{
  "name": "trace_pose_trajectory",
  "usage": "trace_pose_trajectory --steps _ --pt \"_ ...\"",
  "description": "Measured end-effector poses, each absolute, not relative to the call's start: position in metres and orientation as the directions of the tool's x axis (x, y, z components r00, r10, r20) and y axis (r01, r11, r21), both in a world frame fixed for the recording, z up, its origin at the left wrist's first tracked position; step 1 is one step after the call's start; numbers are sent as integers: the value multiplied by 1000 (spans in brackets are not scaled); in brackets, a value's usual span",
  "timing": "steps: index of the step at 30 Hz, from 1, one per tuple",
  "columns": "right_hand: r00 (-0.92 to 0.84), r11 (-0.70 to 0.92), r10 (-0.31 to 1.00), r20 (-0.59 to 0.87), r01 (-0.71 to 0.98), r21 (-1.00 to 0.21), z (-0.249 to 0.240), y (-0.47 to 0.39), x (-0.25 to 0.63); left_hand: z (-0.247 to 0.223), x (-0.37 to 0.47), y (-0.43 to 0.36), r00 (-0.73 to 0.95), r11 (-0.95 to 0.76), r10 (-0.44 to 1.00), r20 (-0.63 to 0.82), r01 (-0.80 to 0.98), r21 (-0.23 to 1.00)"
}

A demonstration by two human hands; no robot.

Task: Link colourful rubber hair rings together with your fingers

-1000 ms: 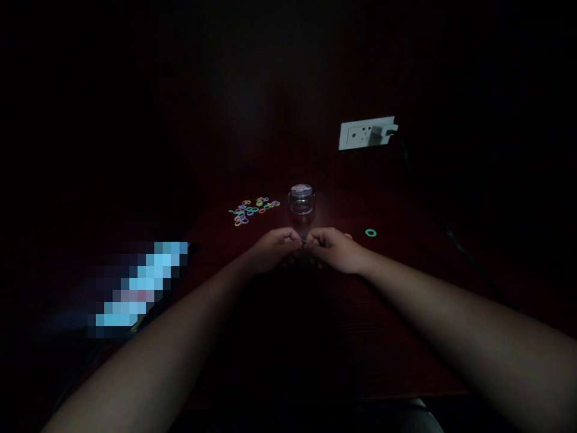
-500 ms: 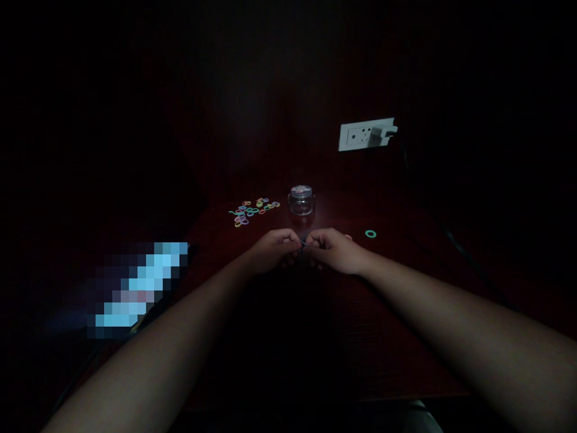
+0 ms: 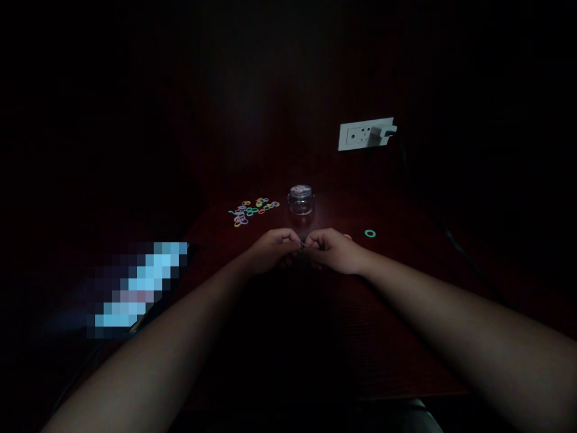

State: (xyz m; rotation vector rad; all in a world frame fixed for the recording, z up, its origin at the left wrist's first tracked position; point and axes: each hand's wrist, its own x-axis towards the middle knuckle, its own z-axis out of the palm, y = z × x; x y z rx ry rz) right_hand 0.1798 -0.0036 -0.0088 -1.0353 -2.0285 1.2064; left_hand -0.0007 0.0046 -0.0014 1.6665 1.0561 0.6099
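Left hand (image 3: pixel 277 249) and right hand (image 3: pixel 333 249) are nearly together low over the table (image 3: pixel 383 337), fingers curled, each pinching at thumb and fingertips. Between them: a thin bluish band (image 3: pixel 303 244), gripped from both sides, a short length showing in the small gap. Rest of it is hidden by fingers; can't tell if it's a full loop. Lower fingers of both hands sit in shadow. Jar (image 3: pixel 301 204) stands upright just beyond the hands, clear body, lid (image 3: pixel 300 190) on with a printed top; neither hand touches it. Left of the jar, a loose scatter of small coloured rings (image 3: pixel 255 210) lies on the table, mostly pink, yellow, green and purple, some overlapping. One green ring (image 3: pixel 366 233) lies flat by itself, right of the right hand and apart from it. Small pinkish bit at the far edge of that hand, too dim to identify. Pixelated bright screen (image 3: pixel 153 273) is at far left, beside the left forearm. White socket (image 3: pixel 356 136) on the wall, back right, with a plug (image 3: pixel 385 131) in it. Scene is very dark otherwise.
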Motion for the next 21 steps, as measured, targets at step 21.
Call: trace_pose_trajectory --steps 21 --pt "-442 169 897 12 318 -933 -8 -2 178 9 -28 8 482 -269 847 -223 752 602"
